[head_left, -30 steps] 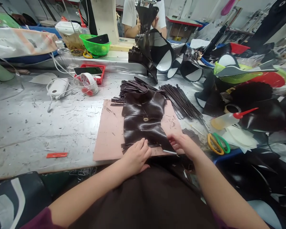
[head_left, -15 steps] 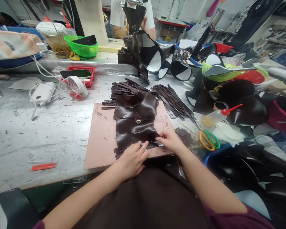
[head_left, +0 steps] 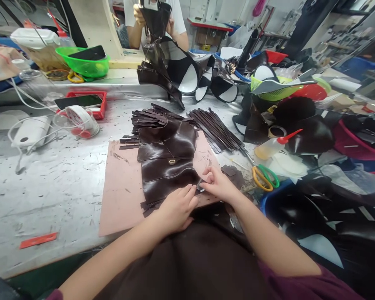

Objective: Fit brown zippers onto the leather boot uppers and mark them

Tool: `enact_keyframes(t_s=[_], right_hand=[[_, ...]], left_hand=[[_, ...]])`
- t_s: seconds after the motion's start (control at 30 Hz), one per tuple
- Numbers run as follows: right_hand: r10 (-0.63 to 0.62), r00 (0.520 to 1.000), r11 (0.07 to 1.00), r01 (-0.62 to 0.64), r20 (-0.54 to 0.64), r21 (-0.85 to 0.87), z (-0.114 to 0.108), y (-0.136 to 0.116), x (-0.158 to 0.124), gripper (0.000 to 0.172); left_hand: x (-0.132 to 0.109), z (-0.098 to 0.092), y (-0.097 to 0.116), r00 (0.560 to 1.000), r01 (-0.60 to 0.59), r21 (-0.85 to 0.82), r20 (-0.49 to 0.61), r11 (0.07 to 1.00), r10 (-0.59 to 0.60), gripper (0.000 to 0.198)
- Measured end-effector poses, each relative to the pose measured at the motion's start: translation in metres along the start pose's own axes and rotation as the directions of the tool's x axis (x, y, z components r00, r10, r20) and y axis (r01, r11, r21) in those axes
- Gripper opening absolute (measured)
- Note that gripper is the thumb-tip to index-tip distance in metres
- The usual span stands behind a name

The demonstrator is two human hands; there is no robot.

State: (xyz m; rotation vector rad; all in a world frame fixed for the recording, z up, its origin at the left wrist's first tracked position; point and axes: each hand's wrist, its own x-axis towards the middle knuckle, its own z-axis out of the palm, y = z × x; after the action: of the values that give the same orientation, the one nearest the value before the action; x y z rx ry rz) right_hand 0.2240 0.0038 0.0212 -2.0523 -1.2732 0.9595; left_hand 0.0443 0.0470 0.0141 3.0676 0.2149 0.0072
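Observation:
A dark brown leather piece point(head_left: 167, 179) with seams and a small gold-coloured oval fitting point(head_left: 171, 161) lies on a pink board point(head_left: 120, 200). My left hand point(head_left: 178, 206) rests on its near edge, fingers stretched out and lying flat. At the near right corner of the leather is my right hand point(head_left: 218, 184), its thumb low by the edge and its bent fingers raised apart from the thumb. Thin dark strips point(head_left: 217, 129) lie in bundles beyond the leather. Some strip ends show under its near left edge.
Orange and green-handled scissors point(head_left: 264, 178) and a red-tipped glue bottle point(head_left: 275, 143) lie at the right. A blue bin point(head_left: 264, 200) stands below them. At the left are a tape roll point(head_left: 79, 118), a red tray point(head_left: 102, 107) and an orange strip point(head_left: 38, 240). Another person point(head_left: 175, 25) works opposite.
My left hand has slid right along the leather's near edge, closer to my right hand. My right fingers have lifted and spread away from the thumb. The view has turned right.

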Motion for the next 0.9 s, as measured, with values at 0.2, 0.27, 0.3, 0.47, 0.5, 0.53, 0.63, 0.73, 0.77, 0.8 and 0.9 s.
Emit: enact_keyframes(t_s=[0.2, 0.27, 0.3, 0.47, 0.5, 0.53, 0.63, 0.73, 0.77, 0.8, 0.9], right_hand=[[-0.010, 1.000, 0.997, 0.009, -0.015, -0.075, -0.003, 0.007, -0.004, 0.020], [-0.009, 0.999, 0.993, 0.005, -0.033, -0.116, -0.003, 0.009, -0.004, 0.019], [-0.011, 0.999, 0.992, 0.006, -0.039, -0.127, -0.003, 0.010, -0.003, 0.018], [-0.055, 0.995, 0.991, 0.044, -0.085, -0.125, 0.000, 0.015, -0.004, 0.016], [-0.070, 0.990, 0.991, 0.055, -0.126, -0.124, 0.003, 0.016, -0.007, 0.016], [-0.094, 0.980, 0.989, 0.071, -0.176, -0.128, 0.006, 0.017, -0.011, 0.014], [-0.289, 0.919, 0.948, 0.236, -0.269, -0.214, 0.015, 0.018, -0.026, 0.007], [-0.462, 0.867, 0.858, 0.384, -0.188, -0.341, 0.005, 0.028, -0.035, 0.015], [-0.423, 0.881, 0.861, 0.317, -0.214, -0.397, -0.006, 0.034, -0.035, 0.017], [-0.325, 0.904, 0.871, 0.170, -0.280, -0.461, -0.019, 0.042, -0.033, 0.020], [0.068, 0.839, 0.707, -0.422, -0.539, -0.568, -0.068, 0.073, -0.023, 0.036]], left_hand=[[0.006, 0.002, -0.004, 0.999, 0.042, -0.051, -0.021, 0.998, -0.043, 0.044], [0.009, 0.003, -0.006, 0.997, 0.057, -0.072, -0.039, 0.996, -0.060, 0.049], [0.009, 0.004, -0.006, 0.996, 0.063, -0.081, -0.054, 0.995, -0.067, 0.053], [0.011, 0.011, -0.010, 0.990, 0.089, -0.039, -0.109, 0.995, -0.093, 0.061], [0.013, 0.011, -0.010, 0.990, 0.093, -0.029, -0.105, 0.995, -0.096, 0.061], [0.015, 0.010, -0.011, 0.991, 0.093, -0.017, -0.097, 0.996, -0.094, 0.061], [0.021, 0.004, -0.011, 0.995, 0.069, 0.027, -0.069, 0.997, -0.067, 0.056], [0.024, 0.000, -0.010, 0.997, 0.047, 0.053, -0.063, 0.997, -0.044, 0.048], [0.023, 0.001, -0.009, 0.996, 0.055, 0.051, -0.076, 0.997, -0.051, 0.047], [0.022, 0.002, -0.008, 0.994, 0.069, 0.045, -0.093, 0.997, -0.064, 0.047], [0.017, 0.009, -0.005, 0.981, 0.123, 0.017, -0.151, 0.992, -0.119, 0.053]])
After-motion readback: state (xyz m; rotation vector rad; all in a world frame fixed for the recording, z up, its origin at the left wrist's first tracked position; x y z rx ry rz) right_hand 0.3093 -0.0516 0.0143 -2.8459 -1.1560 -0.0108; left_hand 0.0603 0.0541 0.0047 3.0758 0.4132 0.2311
